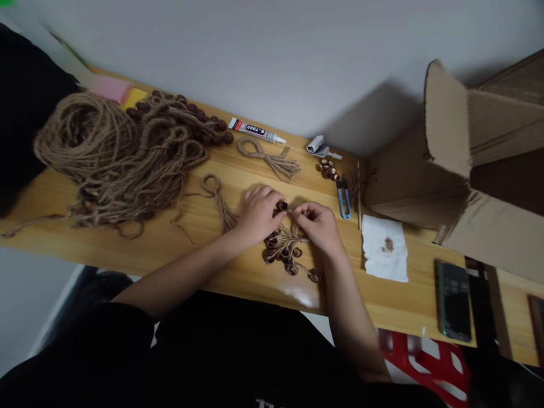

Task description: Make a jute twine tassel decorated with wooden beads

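Note:
Over the middle of the wooden table (204, 238), my left hand (260, 212) pinches a small dark brown hollow shell (281, 205). My right hand (317, 224) is closed at the thumb and fingertips on a thin twine strand (290, 211) that runs to that shell. Below the hands lies a bunch of twine strands (285, 241) with several brown shells (291, 266) at their ends. A looped twine tassel (219, 201) rests left of my left hand, partly hidden by it. Beyond the hands is another looped twine tassel (267, 157).
At left sit a large twine coil (85, 136) and a heap of corded brown beads (208, 127). A glue tube (255, 130), blue thread snips (344, 198), loose shell pieces (327, 168), a white tissue (385, 260), a phone (454, 300) and an open cardboard box (399, 170) stand around.

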Demonstrator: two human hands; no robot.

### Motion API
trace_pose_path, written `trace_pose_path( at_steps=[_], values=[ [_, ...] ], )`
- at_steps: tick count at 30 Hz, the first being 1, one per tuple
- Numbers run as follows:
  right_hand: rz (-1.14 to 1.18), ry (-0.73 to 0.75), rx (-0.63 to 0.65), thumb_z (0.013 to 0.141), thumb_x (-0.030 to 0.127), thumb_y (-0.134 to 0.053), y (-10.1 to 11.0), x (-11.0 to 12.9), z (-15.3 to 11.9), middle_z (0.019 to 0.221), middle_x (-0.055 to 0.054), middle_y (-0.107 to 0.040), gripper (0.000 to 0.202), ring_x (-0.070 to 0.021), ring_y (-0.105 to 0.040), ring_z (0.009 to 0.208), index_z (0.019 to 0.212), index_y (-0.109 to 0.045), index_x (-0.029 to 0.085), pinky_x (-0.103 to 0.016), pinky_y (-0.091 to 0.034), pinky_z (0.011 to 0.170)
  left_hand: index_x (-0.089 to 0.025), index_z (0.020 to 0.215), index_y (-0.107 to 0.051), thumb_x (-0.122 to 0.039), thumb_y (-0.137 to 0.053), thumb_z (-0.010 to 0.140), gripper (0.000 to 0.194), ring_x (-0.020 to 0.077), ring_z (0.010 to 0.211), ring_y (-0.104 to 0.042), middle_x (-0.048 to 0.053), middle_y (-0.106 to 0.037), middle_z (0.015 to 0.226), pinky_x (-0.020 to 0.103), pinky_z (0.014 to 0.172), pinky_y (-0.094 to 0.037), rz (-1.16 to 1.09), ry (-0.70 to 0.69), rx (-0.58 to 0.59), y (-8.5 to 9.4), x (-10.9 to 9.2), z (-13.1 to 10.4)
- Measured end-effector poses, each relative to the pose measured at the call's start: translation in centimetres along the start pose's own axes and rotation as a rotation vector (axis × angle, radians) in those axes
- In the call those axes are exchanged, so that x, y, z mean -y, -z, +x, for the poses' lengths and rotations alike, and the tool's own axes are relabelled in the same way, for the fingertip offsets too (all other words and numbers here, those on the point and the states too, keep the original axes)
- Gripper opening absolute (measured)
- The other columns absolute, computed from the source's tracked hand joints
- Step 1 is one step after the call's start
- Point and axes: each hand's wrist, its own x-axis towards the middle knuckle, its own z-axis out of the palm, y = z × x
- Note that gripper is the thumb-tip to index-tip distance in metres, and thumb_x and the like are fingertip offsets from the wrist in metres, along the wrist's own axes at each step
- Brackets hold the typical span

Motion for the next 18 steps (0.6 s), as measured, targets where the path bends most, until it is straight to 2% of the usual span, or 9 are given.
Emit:
trace_pose_path(
  at_steps=[18],
  values=[
    [0.012, 0.038, -0.013, 0.071, 0.031, -0.058, -0.03, -0.15, 0.02, 0.061, 0.002, -0.058, 0.015, -0.0097, -0.049, 0.055, 0.069, -0.062, 0.017, -0.021, -0.037, 0.054, -0.024, 0.096, -0.067, -0.017, -0.064, 0.075, 0.022, 0.0238, 0.101, -0.054, 0.003, -0.065, 0.099, 0.041, 0.092, -0.038, -0.083, -0.084, 0.015, -0.20, 0.53, 0.24]
  ],
)
